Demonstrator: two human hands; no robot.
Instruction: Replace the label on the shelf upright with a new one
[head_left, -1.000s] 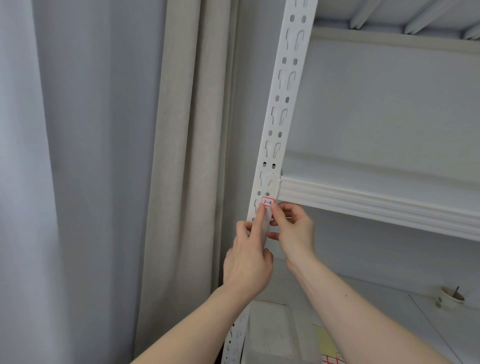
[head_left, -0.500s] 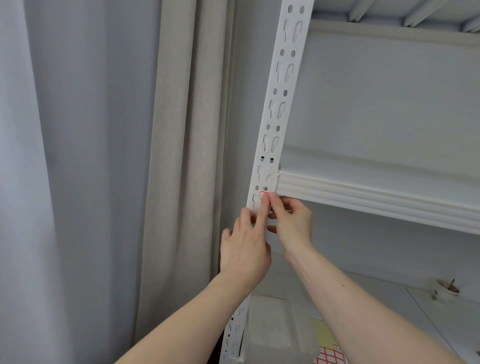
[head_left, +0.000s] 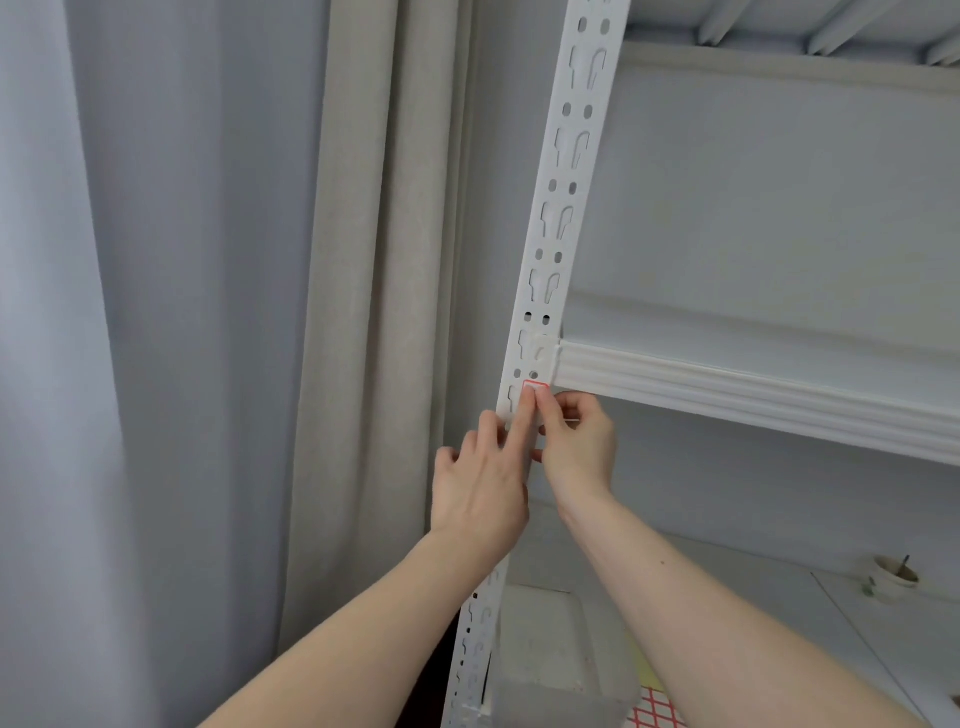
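Note:
A white slotted shelf upright (head_left: 563, 197) runs up the middle of the view. A small white label with a red border (head_left: 536, 386) sits on it just below the shelf beam joint. My left hand (head_left: 480, 488) points up, and its straight index finger presses on the label. My right hand (head_left: 579, 441) is beside it with its thumb tip on the label too and its other fingers curled. Both fingertips cover most of the label, so its text is hidden.
A white shelf beam (head_left: 753, 395) runs right from the upright. A beige curtain (head_left: 363, 312) and a grey sheer curtain (head_left: 130, 312) hang on the left. Below stand a clear plastic box (head_left: 561, 670), a red-gridded label sheet (head_left: 657, 709) and a small cup (head_left: 891, 577).
Both fingertips have slid up over the label and now cover its text, which showed one second ago. The view has tilted slightly.

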